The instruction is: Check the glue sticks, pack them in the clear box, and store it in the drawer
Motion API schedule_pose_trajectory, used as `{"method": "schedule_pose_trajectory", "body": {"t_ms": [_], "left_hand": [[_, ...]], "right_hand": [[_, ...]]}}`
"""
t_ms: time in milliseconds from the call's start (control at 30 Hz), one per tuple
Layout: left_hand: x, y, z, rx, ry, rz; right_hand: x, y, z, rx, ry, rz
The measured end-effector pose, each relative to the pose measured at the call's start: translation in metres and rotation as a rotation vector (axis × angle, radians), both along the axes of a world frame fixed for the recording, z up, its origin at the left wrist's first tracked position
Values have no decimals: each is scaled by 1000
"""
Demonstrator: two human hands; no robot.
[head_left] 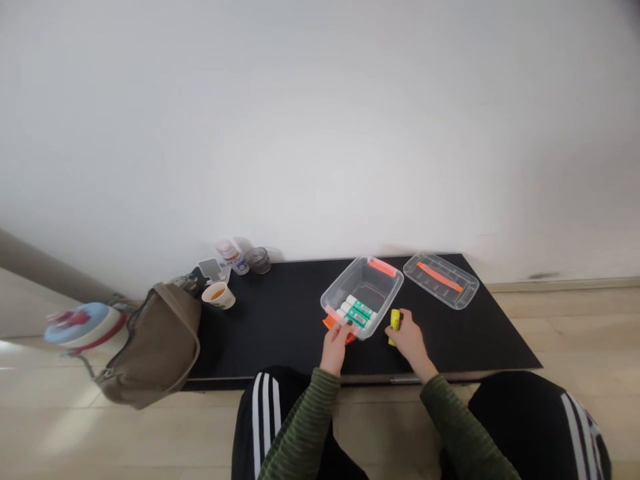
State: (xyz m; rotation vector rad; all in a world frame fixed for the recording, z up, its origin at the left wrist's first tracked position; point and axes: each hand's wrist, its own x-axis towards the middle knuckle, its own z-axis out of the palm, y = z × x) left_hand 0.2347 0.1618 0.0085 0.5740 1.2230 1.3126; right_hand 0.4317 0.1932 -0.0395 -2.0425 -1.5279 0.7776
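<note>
**Two Hands, One Box, One Yellow Stick**

A person is sitting on the floor at a low, flat black table [280, 320]. I am standing close by and looking on.

The right hand [409, 339] is wrapping its grip around the near end of a short round yellow stick [395, 321]. The yellow stick is lying on the table with its long side pointing away from the person. It is just to the right of a clear plastic box [395, 288] and almost touching it. So the box is lying to the left of the right hand, very near.

The left hand [336, 341] is pinching the near corner of the clear plastic box, right by an orange clip [327, 323]. Inside the box, white sticks with green labels [357, 311] are lying side by side at the near end. The far half is showing bare floor.

Nothing is sitting between the yellow stick and the box. Only the box wall is standing there.

A clear flat lid with an orange strip [441, 280] is lying farther back on the right. Far to the left, a white paper cup of brown drink [219, 295] and a soft brown bag [155, 347] are resting.
</note>
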Motion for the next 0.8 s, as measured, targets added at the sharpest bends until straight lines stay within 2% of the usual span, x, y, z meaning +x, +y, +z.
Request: {"method": "schedule_pose_trajectory", "body": {"t_ms": [100,200,300,367,433,533,600,700,800], "left_hand": [[-2,0,1,16,-13,-12],[-4,0,0,48,44,-30],[-5,0,0,69,143,-56],[-6,-1,1,74,180,-87],[-7,-1,4,89,205,-130],[-8,-1,10,104,248,-200],[-10,1,14,108,264,-246],[-12,5,18,121,293,-311],[-14,8,19,113,342,-360]], "right_hand": [[18,-11,-5,80,231,-131],[35,-21,6,308,443,-326],[46,-25,39,616,573,-424],[48,-24,69,762,609,-354],[46,-21,97,806,596,-204],[39,-12,126,689,444,61],[32,-2,133,512,200,236],[20,15,126,144,-254,480],[8,29,110,-174,-501,628]]}}
